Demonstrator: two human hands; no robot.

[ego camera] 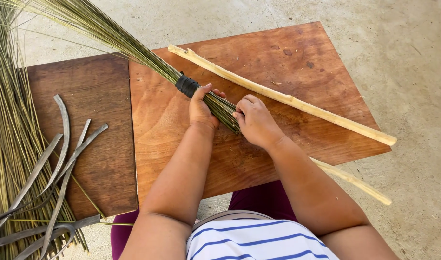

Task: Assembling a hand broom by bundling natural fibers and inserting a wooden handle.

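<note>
While I watch through the head camera, my left hand [201,108] grips a bundle of thin green-yellow stalks [133,48] just below a black band [187,85] wound around it, fingers closed around the stalks' cut ends. My right hand [256,123] sits right beside it, fingers curled and pressed against the blunt end of the bundle, touching the stalks; I cannot tell whether it pinches them or only pushes against them. The bundle lies slanted over the middle of the reddish wooden worktop [302,62], its bound end near the centre and its loose tips fanning out past the far left corner.

Beyond the hands, a pale peeled stick [283,96] rests on the worktop, running from the far edge near the middle down to the right edge, where its end juts over the side. A second pale stick [355,182] shows below the worktop's near right edge, partly hidden by my right forearm.

Joined to the left sits a darker wooden board [95,96]. Several grey flat strips [61,159] curve across its left edge and near left corner. A loose heap of the same stalks [8,130] stands along the left side. Bare concrete floor [413,58] surrounds everything.
</note>
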